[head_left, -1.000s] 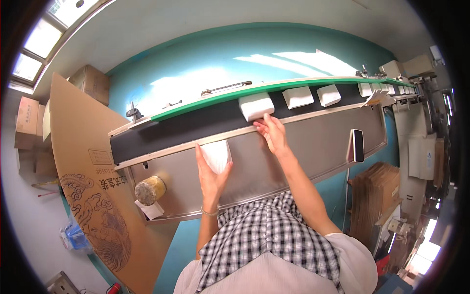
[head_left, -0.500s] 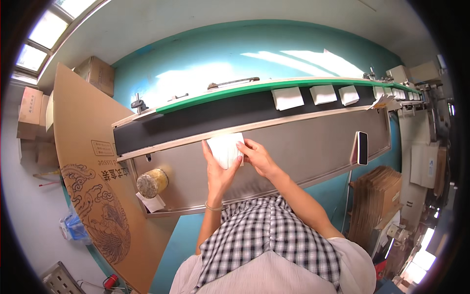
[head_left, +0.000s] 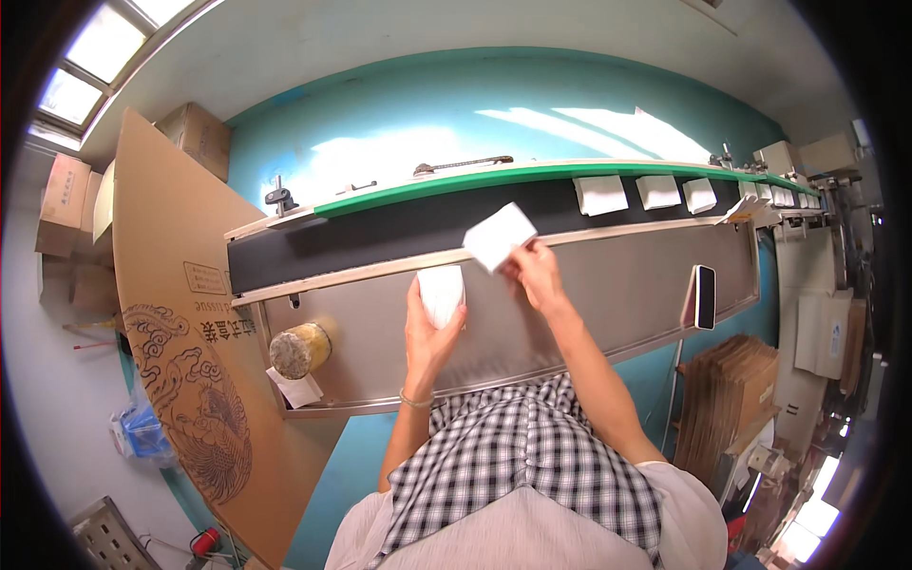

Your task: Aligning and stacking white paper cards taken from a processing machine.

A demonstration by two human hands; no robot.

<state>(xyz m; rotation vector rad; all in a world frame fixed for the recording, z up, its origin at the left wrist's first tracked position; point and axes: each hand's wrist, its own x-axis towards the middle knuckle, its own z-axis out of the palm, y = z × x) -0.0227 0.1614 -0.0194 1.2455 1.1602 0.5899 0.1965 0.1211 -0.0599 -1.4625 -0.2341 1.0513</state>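
My left hand (head_left: 433, 332) is closed round a small stack of folded white tissues (head_left: 441, 293), held over the metal table near its middle. Farther right and higher, my right hand (head_left: 538, 274) pinches a single folded white tissue (head_left: 501, 237) by its lower right corner. That tissue is tilted and hangs above the wooden rail, partly over the black conveyor belt (head_left: 361, 241). On the belt to the right, several folded white tissues (head_left: 600, 195) lie spaced apart in a row.
A steel-topped table (head_left: 608, 275) spans in front of me. At its left stand a yellowish cylinder (head_left: 300, 350) and a white paper piece (head_left: 296, 388); a phone (head_left: 704, 296) is at the right. A tall cardboard sheet (head_left: 190, 361) borders the left, and stacked cardboard (head_left: 727, 389) the right.
My right hand has drawn away from the left, up and to the right, with one tissue. The stack stays in my left hand. The tissues on the belt have shifted right.
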